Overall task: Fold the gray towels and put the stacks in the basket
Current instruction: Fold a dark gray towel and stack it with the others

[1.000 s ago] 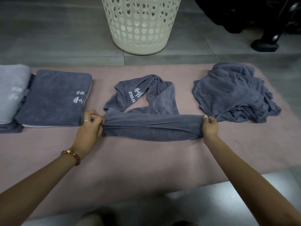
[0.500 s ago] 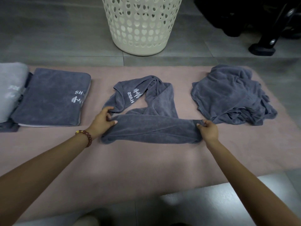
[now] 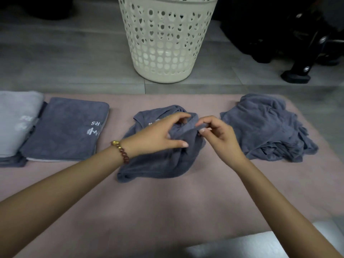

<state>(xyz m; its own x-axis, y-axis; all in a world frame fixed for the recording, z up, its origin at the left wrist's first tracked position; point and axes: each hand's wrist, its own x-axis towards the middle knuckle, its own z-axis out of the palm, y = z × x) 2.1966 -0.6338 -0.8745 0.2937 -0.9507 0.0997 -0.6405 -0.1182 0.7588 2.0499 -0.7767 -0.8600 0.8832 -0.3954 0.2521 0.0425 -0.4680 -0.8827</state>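
Note:
A crumpled dark gray towel lies bunched in the middle of the pink mat. My left hand grips its raised fold from the left. My right hand pinches the same fold's edge from the right, so both hands meet close together over the towel. A folded dark gray towel with white lettering lies flat at the left. The cream perforated basket stands on the floor beyond the mat.
A heap of unfolded gray towels sits at the right of the mat. A lighter gray folded stack lies at the far left edge. Dark equipment with a black foot stands on the floor at the back right.
The towel was stretched out between my hands a second ago. Both hands have come together at the middle and lifted a fold, and the towel is now bunched up.

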